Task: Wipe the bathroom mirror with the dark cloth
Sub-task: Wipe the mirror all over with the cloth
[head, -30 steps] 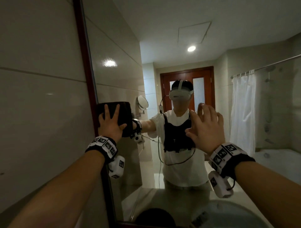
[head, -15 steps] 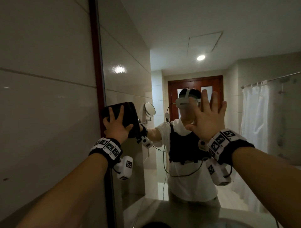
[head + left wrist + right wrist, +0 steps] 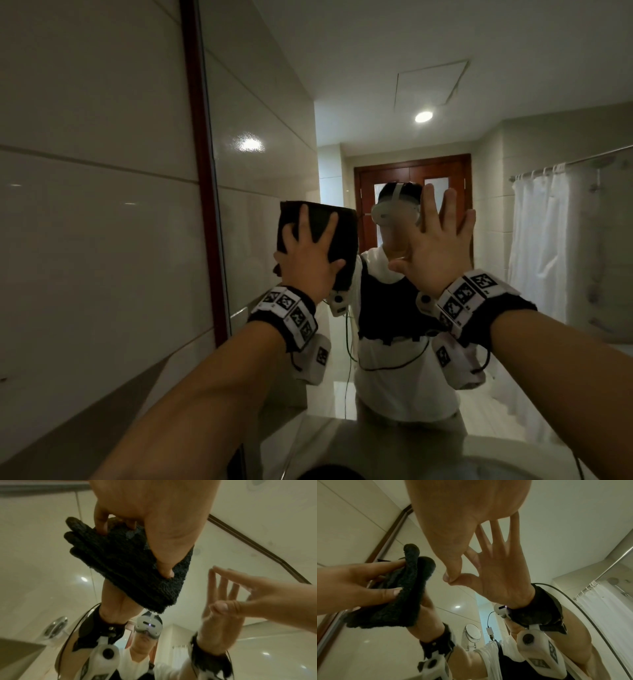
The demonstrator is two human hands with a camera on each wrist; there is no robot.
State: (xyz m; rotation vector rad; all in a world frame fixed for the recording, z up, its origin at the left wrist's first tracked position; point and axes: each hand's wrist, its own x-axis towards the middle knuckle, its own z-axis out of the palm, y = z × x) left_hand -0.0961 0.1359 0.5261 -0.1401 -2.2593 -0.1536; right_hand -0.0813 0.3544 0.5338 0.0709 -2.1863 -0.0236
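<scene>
The dark cloth (image 3: 320,224) lies flat against the bathroom mirror (image 3: 376,102), a little right of the mirror's left frame. My left hand (image 3: 308,263) presses it to the glass with spread, straight fingers. In the left wrist view the thick folded cloth (image 3: 130,566) sits under the fingertips of my left hand (image 3: 154,513). My right hand (image 3: 435,246) rests flat on the glass to the right of the cloth, fingers straight and holding nothing. The right wrist view shows my right hand (image 3: 462,513) meeting its reflection, with the cloth (image 3: 402,595) at left.
A dark red frame (image 3: 202,171) edges the mirror on the left, with glossy wall tiles (image 3: 96,240) beyond it. A counter with a sink rim (image 3: 445,455) lies below. The reflection shows a person, a wooden door, a white shower curtain and a round wall mirror (image 3: 473,632).
My left hand has slid the cloth to the right, away from the mirror's frame, and slightly up. My right hand has moved up on the glass.
</scene>
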